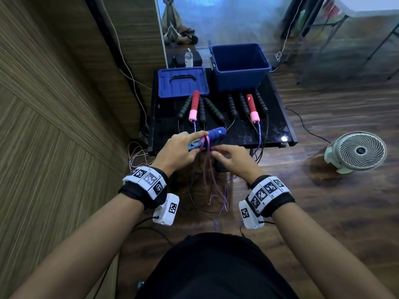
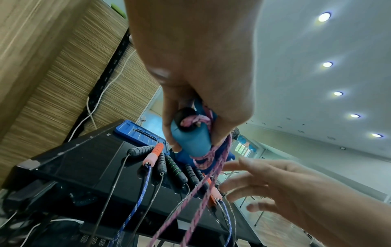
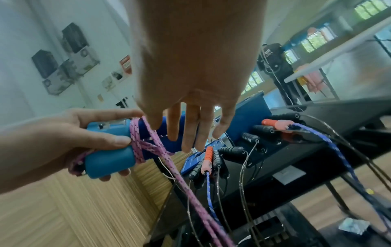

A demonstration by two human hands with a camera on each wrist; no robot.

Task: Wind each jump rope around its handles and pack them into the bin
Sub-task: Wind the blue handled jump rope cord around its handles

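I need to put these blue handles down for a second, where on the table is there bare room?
The front strip of the table, between the handle tips and the near edge, crossed only by thin cords. The back is crowded: lid, bin, rows of handles.

1. Left hand (image 1: 182, 147): forearm reaches forward, fingers and thumb curled in a firm grip, index finger laid straight along the top.
2. Right hand (image 1: 230, 158): just beside the left, fingers (image 3: 191, 127) straight, slightly spread, pointing away and down; no grip evident.
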